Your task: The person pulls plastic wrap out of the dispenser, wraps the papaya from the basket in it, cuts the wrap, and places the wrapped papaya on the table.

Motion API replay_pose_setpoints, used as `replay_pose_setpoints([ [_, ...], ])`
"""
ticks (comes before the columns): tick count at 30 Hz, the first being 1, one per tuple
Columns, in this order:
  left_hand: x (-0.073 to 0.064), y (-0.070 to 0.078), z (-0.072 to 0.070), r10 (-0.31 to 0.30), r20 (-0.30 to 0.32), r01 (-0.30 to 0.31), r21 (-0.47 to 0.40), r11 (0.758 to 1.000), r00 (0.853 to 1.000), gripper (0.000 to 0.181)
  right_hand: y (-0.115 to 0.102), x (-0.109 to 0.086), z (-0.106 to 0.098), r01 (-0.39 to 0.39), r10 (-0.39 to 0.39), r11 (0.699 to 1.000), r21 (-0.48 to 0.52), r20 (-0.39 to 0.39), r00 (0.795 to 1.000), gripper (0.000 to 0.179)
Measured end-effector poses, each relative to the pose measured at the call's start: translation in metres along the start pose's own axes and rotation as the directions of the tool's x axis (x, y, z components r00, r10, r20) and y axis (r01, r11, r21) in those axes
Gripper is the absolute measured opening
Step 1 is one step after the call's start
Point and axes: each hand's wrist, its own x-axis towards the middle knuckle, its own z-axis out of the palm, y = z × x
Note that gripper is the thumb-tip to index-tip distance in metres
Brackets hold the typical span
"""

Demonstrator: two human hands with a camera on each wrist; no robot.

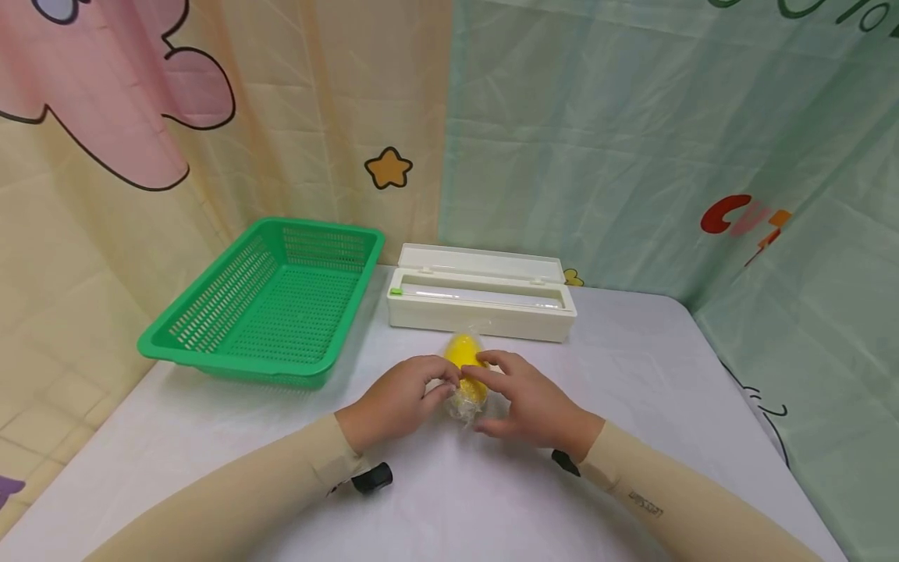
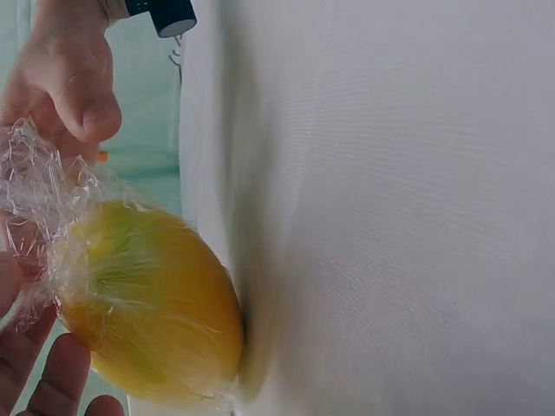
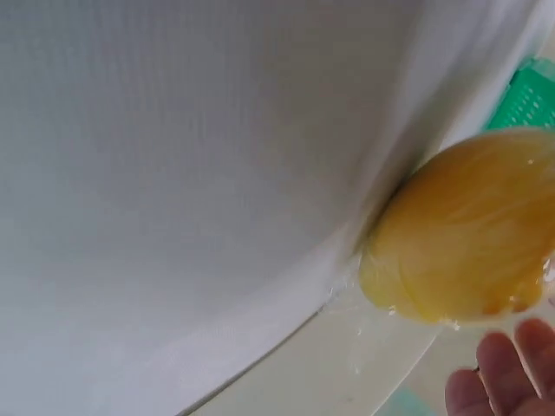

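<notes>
A yellow mango (image 1: 463, 350) with a greenish patch lies on the table between both hands, wrapped in clear cling film (image 2: 39, 182). The film bunches up at the near end and over the top. My left hand (image 1: 402, 396) is at the mango's left side, its thumb and fingertips pinching the gathered film. From the right, my right hand (image 1: 535, 400) reaches over with its fingers spread and its thumb apart; the index fingertip touches the wrapped top. In the right wrist view several right fingertips (image 3: 507, 373) show beside the mango.
Behind the mango stands a white cling film dispenser (image 1: 481, 318), lid raised, a roll inside and a green slider at its left end. A green plastic basket (image 1: 326, 367) sits at the back left. Printed curtains (image 1: 597, 140) hang around the white-covered table (image 1: 449, 499).
</notes>
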Motion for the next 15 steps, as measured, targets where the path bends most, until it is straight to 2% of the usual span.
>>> replay_pose_setpoints([
  [3,0.0022,0.0015,0.0014,-0.048,-0.011,0.048,-0.04,0.998,0.999,0.005,-0.0013,0.0,0.0032,0.043,-0.047,0.997,-0.056,-0.071,0.996,0.065],
  [7,0.004,0.0014,0.0026,-0.059,-0.033,0.058,-0.046,0.997,0.998,0.006,-0.0042,0.0041,0.0056,0.071,-0.083,0.994,-0.082,-0.156,0.984,0.033],
  [11,0.0037,-0.0019,0.0013,-0.043,-0.021,0.042,-0.059,0.997,0.999,0.008,-0.0068,0.0071,0.0046,0.029,-0.029,1.0,-0.001,-0.164,0.986,0.012],
  [15,0.0024,-0.0062,-0.0016,0.0,0.03,0.002,-0.061,0.998,1.0,0.029,-0.0075,0.0084,0.0034,-0.045,0.062,0.993,0.11,-0.155,0.986,0.006],
])
